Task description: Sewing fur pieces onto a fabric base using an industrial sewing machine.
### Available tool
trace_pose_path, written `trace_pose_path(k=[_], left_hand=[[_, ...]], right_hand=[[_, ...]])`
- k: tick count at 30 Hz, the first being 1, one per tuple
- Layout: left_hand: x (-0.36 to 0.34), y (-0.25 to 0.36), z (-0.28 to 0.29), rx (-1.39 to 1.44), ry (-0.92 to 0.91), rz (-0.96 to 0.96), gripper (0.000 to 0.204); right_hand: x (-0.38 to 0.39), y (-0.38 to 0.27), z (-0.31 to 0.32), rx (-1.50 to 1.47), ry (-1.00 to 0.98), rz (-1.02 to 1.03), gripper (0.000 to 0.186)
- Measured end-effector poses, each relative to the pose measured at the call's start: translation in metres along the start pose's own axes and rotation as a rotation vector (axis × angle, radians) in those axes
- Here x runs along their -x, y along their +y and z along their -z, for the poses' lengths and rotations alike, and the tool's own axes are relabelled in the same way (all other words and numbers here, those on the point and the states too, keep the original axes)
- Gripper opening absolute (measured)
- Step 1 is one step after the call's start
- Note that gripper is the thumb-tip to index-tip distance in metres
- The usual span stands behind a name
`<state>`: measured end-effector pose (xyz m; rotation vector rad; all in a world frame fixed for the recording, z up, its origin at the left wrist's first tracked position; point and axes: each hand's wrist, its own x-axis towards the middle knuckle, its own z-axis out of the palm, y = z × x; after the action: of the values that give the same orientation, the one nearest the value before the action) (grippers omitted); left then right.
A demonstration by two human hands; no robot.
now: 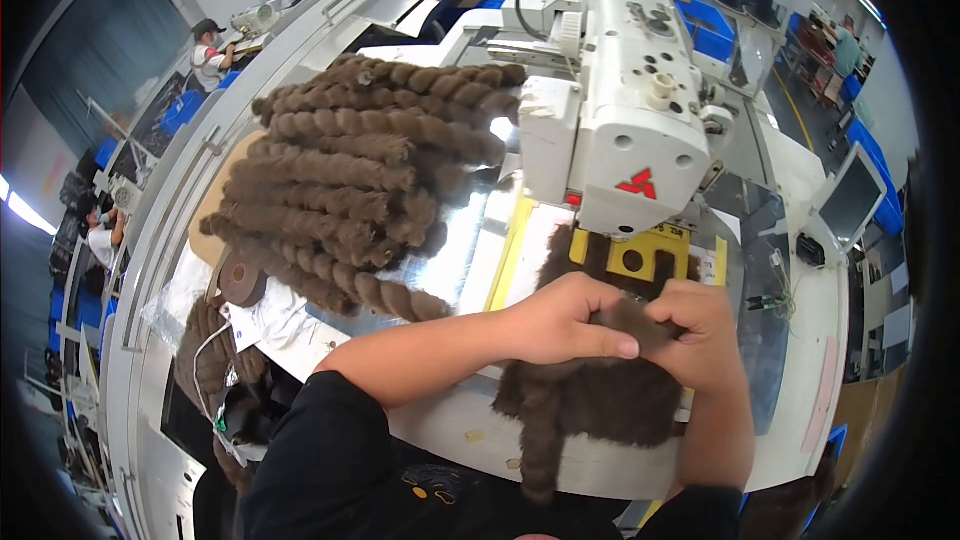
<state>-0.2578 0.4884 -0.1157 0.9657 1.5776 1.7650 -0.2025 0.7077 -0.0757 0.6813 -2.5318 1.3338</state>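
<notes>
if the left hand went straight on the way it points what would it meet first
Probably the right hand: the left hand points across toward it, with the brown fur they hold in between, though depth is unclear here.

We hold our left hand [560,322] and right hand [702,332] close together, both curled. Our left forearm [425,355] slants rightward; our right forearm [716,440] points ahead.

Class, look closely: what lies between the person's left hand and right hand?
Brown fur lies between the left hand and right hand, gripped by both, as the head view shows.
</notes>
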Motion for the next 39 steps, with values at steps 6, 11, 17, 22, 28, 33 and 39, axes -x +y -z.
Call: trace_pose_path(k=[6,11,17,22,28,33,39], left_hand=[[-0.005,0.003,0.001,-0.14,0.041,-0.042,0.031],[-0.004,0.0,0.002,0.112,0.018,0.129,0.022],[-0.002,0.002,-0.008,-0.051,0.099,0.077,0.023],[-0.003,0.0,-0.002,-0.151,0.052,0.014,0.029],[0.005,0.011,0.013,-0.346,0.042,-0.261,0.024],[0.009,0.012,0.002,-0.343,0.136,-0.21,0.02],[0.008,0.006,0.003,-0.316,0.134,-0.36,0.019]], right_hand=[[0.005,0.001,0.005,0.044,0.151,-0.006,0.025],[-0.002,0.005,0.008,0.016,0.126,0.001,0.022],[0.003,-0.009,0.004,-0.123,0.109,-0.25,0.022],[0.005,-0.012,0.005,-0.036,0.126,-0.068,0.021],[-0.003,-0.015,0.008,-0.035,0.032,0.23,0.028],[0.009,-0.019,-0.024,-0.593,0.277,-0.174,0.034],[0.013,-0.023,-0.02,-0.164,0.211,0.014,0.025]])
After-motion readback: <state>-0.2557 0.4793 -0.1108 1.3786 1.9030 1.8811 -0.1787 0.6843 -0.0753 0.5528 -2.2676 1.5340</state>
